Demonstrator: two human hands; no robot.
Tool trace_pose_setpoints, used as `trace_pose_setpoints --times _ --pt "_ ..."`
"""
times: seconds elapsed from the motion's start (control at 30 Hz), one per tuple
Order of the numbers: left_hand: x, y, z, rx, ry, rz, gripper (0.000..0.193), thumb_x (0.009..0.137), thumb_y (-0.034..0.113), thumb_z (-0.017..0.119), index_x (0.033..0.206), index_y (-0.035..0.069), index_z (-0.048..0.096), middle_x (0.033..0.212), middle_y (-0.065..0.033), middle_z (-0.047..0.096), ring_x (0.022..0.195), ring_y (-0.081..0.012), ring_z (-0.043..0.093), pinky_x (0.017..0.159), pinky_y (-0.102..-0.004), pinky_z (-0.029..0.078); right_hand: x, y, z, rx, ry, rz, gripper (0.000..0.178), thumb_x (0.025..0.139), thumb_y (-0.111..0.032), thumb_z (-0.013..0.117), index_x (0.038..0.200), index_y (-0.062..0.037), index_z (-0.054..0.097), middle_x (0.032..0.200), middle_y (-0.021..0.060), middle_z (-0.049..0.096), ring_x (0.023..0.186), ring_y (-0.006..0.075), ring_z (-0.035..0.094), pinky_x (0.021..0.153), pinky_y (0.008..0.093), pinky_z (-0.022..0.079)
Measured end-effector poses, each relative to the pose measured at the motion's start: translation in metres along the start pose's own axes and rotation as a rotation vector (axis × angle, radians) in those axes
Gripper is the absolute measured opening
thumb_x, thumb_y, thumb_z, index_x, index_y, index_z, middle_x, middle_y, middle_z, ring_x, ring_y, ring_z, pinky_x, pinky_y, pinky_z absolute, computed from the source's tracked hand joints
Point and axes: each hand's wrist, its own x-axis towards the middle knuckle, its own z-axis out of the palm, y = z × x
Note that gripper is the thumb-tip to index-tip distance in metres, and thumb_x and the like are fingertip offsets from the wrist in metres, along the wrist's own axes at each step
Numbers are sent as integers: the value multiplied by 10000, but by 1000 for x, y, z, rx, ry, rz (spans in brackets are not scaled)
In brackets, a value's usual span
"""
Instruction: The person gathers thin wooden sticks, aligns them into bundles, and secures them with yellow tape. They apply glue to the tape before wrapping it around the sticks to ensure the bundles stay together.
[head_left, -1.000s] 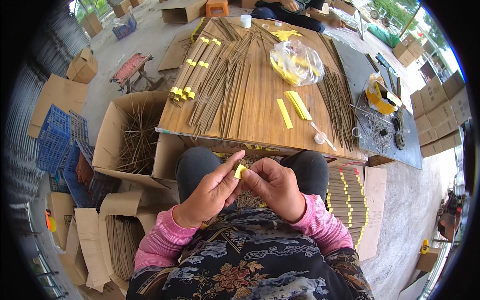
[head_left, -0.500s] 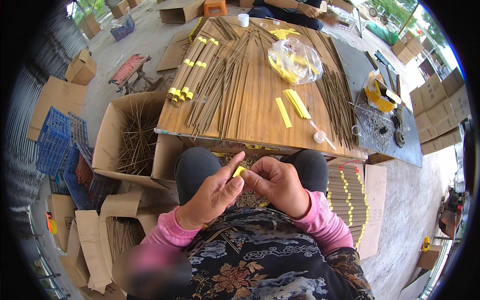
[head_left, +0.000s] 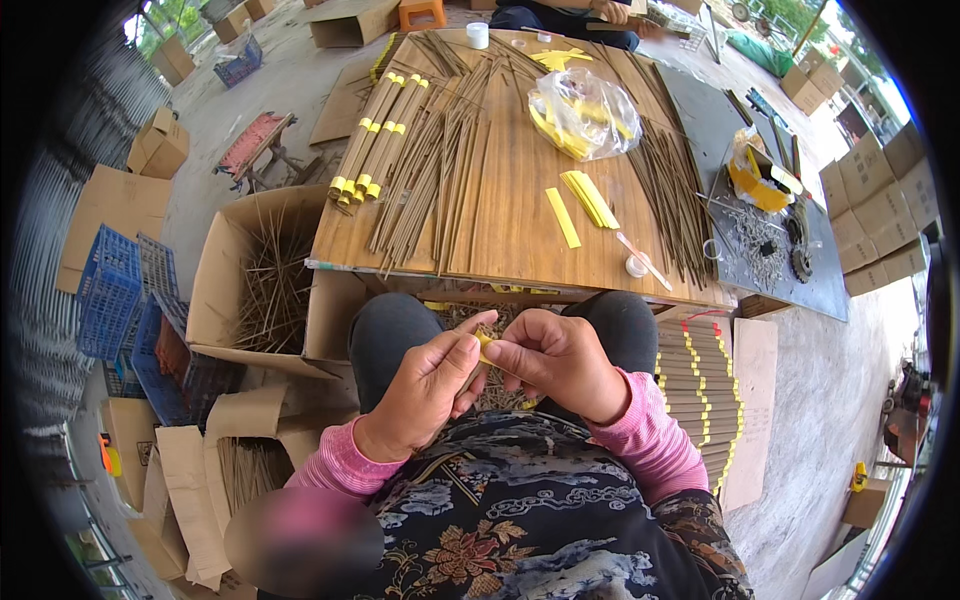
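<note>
A short yellow paper strip (head_left: 486, 348) is pinched between the thumb and curled forefinger of the right hand (head_left: 565, 365). A slim bundle of thin brown sticks (head_left: 490, 329) is gripped by the left hand (head_left: 422, 388), its thumb set close against the strip. The strip is bent at the bundle's upper end; how far it is wrapped cannot be told behind the fingers. Both hands are held close together above the lap, short of a brown wooden table (head_left: 510, 225). On it, a single flat yellow strip (head_left: 563, 218) is laid beside a fanned stack of yellow strips (head_left: 590, 200), with a small round white pot (head_left: 636, 266) nearby. Farther back, yellow pieces are held in a clear plastic bag (head_left: 585, 115). At the left, yellow-banded stick bundles (head_left: 378, 140) are laid beside loose brown sticks (head_left: 425, 190). Beside the table's left edge, more sticks are held in an open cardboard box (head_left: 215, 300).
</note>
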Motion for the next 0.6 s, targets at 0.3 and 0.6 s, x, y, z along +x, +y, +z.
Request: trace_pose_setpoints --times 0.3,0.6 --pt "1 -3 0 46 -7 16 423 953 252 353 1295 3 344 647 15 432 523 -28 362 475 -153 313 1 3 -3 71 -18 14 224 832 -202 608 785 9 547 603 28 563 524 50 518 437 195 417" --pt "-1 -7 9 248 113 138 423 952 252 353 1292 0 349 665 8 445 535 -31 369 487 -158 327 0 10 -4 -392 262 -345 183 758 -161 670 781 -1 585 658 120 565 588 212 555 539 297 441"
